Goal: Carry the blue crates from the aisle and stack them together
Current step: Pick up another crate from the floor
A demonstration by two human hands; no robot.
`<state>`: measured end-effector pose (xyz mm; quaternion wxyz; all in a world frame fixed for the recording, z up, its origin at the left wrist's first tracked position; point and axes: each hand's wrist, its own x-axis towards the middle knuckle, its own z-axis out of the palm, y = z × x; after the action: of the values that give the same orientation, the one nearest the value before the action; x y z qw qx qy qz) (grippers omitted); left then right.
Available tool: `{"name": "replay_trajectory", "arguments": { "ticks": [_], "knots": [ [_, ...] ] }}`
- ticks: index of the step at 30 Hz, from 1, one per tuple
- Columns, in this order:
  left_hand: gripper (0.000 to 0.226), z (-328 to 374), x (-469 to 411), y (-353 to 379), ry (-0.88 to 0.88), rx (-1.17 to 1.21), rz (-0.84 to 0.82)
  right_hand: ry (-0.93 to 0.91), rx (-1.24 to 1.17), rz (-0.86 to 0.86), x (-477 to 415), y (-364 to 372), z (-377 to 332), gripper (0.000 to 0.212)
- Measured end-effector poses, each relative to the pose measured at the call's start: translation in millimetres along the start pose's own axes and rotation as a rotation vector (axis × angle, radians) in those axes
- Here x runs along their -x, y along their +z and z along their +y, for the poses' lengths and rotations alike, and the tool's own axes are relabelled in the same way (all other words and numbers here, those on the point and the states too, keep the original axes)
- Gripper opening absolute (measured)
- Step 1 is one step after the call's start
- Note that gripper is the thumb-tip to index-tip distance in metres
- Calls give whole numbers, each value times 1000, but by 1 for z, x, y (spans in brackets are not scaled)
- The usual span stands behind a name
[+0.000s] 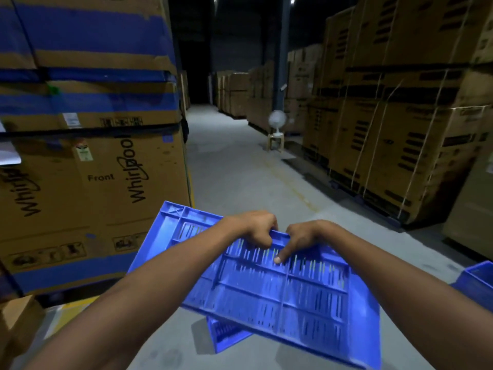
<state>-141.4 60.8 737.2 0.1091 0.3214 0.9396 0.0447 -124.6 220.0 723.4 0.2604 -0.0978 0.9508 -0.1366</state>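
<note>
**Blue crate carried down a warehouse aisle**

A grey concrete aisle (234, 166) runs between stacked cartons. At left stand Whirlpool cartons (93, 182). The left hand (257, 228) and right hand (301, 236), side by side, curl over the far rim of the tilted blue crate (266, 289). Another crate (226, 335) lies beneath, and 1 crate corner (474, 281) shows at right.

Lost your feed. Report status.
Left hand, right hand gripping held crate rim. Two more crates on floor. Aisle ahead open.
</note>
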Motion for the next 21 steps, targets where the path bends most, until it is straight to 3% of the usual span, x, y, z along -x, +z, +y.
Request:
{"name": "replay_trajectory", "arguments": {
  "ticks": [4,11,15,17,19,21],
  "knots": [
    [9,16,-17,2,68,-107,80,51,-119,13,11,-3,29,59],
    [16,56,-51,-24,73,-131,132,-22,-174,191,37,-33,75,51],
    [14,86,-86,-49,-17,-12,-3,-103,-187,313,55,-51,118,38],
    [27,102,-104,-58,-72,63,-106,-121,-156,367,61,-59,143,36],
    [45,122,-125,-62,-116,-6,-191,-133,-78,429,64,-69,170,41],
    [48,141,-154,-60,-134,-66,-226,-120,1,466,67,-81,201,45]
  ]
}}
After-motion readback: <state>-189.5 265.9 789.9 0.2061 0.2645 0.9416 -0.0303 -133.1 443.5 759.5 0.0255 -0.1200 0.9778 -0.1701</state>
